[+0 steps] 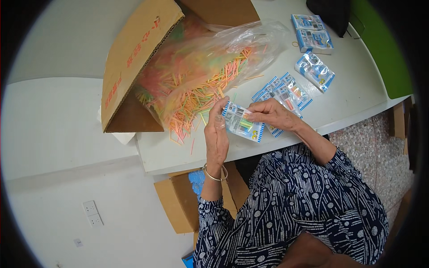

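together, the left grip (217, 136) and right grip (276, 115) hold a blue-edged packet (241, 124) over the surface (351, 85); similar packets (288, 94) lie just beyond the right, while thin colourful sticks (190, 103) spill from a clear bag (267, 39) at a carton (136, 67)

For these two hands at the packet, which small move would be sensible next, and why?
Perhaps steady the flat, blue-and-clear plastic packet with the left hand and smooth it with the right hand: both hands hold it, and the thin green sticks inside look bunched together.
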Motion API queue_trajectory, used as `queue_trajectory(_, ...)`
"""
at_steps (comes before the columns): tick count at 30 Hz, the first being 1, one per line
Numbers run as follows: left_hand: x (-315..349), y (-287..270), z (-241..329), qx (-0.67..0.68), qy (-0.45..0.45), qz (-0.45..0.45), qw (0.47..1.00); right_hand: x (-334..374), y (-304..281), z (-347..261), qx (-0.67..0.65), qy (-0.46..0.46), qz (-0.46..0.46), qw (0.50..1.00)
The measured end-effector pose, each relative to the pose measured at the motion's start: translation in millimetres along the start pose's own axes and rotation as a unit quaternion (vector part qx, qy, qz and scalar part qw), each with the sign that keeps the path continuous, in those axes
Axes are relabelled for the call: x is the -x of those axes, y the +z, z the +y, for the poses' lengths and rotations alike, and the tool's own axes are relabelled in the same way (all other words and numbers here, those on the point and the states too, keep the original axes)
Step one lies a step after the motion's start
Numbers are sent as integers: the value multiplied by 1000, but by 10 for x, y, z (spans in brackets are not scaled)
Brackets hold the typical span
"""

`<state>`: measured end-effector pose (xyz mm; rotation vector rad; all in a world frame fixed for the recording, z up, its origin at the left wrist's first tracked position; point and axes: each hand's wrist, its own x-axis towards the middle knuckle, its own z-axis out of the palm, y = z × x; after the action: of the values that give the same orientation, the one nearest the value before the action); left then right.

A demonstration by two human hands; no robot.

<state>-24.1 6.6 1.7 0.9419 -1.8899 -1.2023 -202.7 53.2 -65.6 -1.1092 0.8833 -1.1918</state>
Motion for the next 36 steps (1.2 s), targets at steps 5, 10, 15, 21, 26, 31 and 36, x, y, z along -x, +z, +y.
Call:
queue_trajectory(5, -22, 56, -38, -7, -14, -15, 1000, 1, 5, 22, 0, -9, 10, 1000)
queue_trajectory(10, -60, 139, -38, 1, 3, 6, 1000, 1, -61, 31, 30, -23, 4, 999)
queue_trajectory(15, -86, 134, -103, 7, 5, -50, 999, 25, -69, -78, 112, 20, -21, 993)
queue_trajectory(21, -88, 155, -102, 12, 12, -68, 998, 61, -61, -34, 86, 2, -17, 996)
queue_trajectory(26, -46, 139, -82, 24, 4, -46, 999, 77, -59, -70, 95, 7, -23, 995)
queue_trajectory(31, -11, 93, -77, -67, -31, -93, 993, 112, -37, -51, 49, 43, -55, 996)
queue_trajectory(36, -43, 135, -51, -97, -1, -150, 984, 112, -90, 29, 117, 14, -48, 992)
